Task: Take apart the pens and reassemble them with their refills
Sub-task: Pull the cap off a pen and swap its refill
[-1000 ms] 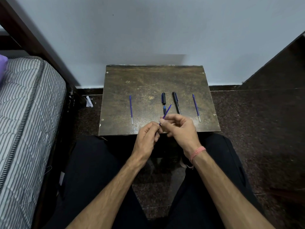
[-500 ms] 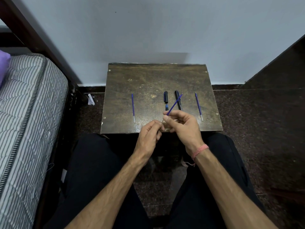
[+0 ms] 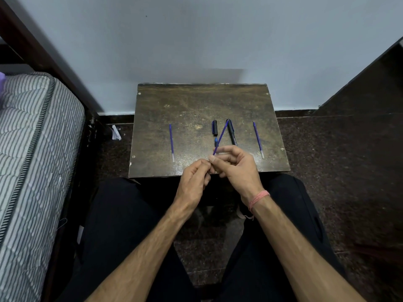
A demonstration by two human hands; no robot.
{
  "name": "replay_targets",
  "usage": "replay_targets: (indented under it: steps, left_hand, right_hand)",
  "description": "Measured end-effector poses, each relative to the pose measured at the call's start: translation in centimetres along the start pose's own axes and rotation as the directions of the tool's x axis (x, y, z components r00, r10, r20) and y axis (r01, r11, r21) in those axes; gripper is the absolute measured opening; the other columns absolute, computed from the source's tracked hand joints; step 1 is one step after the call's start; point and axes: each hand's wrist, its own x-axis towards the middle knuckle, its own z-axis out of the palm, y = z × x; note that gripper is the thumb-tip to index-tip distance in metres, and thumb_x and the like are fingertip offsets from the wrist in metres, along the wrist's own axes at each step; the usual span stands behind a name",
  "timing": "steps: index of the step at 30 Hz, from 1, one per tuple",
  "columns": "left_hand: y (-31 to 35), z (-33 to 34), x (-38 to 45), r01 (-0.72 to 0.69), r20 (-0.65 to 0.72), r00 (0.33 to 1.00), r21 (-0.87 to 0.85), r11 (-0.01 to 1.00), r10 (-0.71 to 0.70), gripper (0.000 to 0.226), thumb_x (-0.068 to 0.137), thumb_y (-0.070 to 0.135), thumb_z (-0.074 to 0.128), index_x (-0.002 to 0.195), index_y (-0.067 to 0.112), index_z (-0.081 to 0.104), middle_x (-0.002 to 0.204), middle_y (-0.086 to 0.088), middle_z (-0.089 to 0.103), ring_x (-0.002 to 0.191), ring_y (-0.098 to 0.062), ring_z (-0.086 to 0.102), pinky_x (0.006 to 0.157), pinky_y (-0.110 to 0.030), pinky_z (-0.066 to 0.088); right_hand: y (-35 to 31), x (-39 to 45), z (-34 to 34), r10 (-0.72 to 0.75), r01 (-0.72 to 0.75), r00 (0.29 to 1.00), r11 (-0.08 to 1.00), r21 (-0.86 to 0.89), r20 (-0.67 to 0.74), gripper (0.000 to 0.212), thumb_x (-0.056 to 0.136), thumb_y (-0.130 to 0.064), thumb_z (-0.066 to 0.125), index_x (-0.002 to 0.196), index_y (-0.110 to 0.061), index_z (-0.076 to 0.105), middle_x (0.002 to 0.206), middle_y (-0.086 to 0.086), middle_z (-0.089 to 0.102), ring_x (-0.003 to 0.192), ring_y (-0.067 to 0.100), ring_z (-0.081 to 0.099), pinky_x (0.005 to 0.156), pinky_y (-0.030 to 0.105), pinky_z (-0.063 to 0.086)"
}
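- Blue refill (image 3: pixel 220 137) pinched in the right hand (image 3: pixel 234 165), slanting up and away over the small wooden table (image 3: pixel 196 105).
- Left hand (image 3: pixel 193 179) curled closed right against it at the near edge; what it grips, I cannot tell.
- On the scuffed top: loose refill (image 3: pixel 171 141) left, cap (image 3: pixel 214 127), black pen (image 3: pixel 231 132), another refill (image 3: pixel 258 139) right.
- Dark speckled floor (image 3: pixel 338 160), pale wall (image 3: pixel 196 40), striped mattress (image 3: pixel 32 149) on the left.

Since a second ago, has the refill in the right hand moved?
Yes. The refill has slid out farther from the right hand; its tip now reaches the black pen's far end.
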Motion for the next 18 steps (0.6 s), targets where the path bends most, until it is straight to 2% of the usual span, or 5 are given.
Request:
replay_targets:
  steps: [6, 10, 18]
  left_hand:
    - [0.09, 0.07, 0.06, -0.005, -0.007, 1.0, 0.014, 1.0, 0.005, 0.036, 0.118, 0.007, 0.047, 0.086, 0.009, 0.063, 0.056, 0.006, 0.044, 0.039, 0.002, 0.036, 0.043, -0.008, 0.029]
    - [0.05, 0.08, 0.05, -0.006, -0.002, 1.0, 0.013, 1.0, 0.006, 0.037, 0.118, 0.007, 0.047, 0.085, 0.01, 0.063, 0.055, 0.007, 0.044, 0.039, 0.001, 0.036, 0.043, -0.009, 0.029]
    - [-0.12, -0.07, 0.01, -0.023, 0.015, 1.0, 0.014, 1.0, 0.023, 0.04, 0.118, 0.015, 0.048, 0.084, 0.013, 0.069, 0.057, 0.006, 0.046, 0.041, 0.001, 0.038, 0.044, -0.009, 0.029]
  right_hand:
    - [-0.15, -0.14, 0.01, 0.001, -0.001, 1.0, 1.0, 0.005, -0.019, 0.026, 0.089, -0.016, 0.091, 0.109, -0.006, 0.076, 0.086, 0.008, 0.084, 0.071, 0.012, 0.077, 0.061, 0.019, 0.056]
    - [-0.1, -0.19, 0.04, -0.005, 0.005, 1.0, 1.0, -0.021, -0.023, 0.025, 0.089, -0.019, 0.091, 0.107, -0.01, 0.077, 0.087, 0.007, 0.084, 0.073, 0.013, 0.077, 0.062, 0.021, 0.056]
    - [-0.6, -0.11, -0.43, -0.043, 0.04, 0.996, 0.999, -0.032, -0.076, 0.02, 0.089, -0.017, 0.091, 0.103, -0.012, 0.078, 0.085, 0.01, 0.083, 0.072, 0.016, 0.078, 0.062, 0.022, 0.059]
